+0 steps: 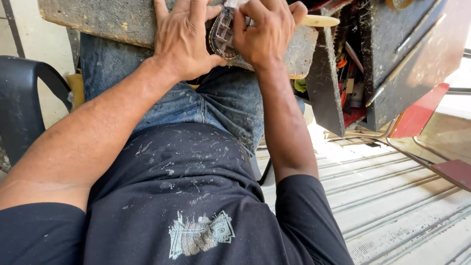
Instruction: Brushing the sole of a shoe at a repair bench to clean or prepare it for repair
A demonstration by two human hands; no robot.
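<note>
Head view: right hand (267, 32) grips grey plastic part (223, 32) on plank (108, 19), left hand (184, 41) flat beside, toolbox (402, 59) close

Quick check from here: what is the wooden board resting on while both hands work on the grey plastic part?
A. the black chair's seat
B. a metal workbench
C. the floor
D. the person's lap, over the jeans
D: the wooden board lies across the blue jeans, with the left hand flat on it and the right hand gripping the grey plastic part.
</note>
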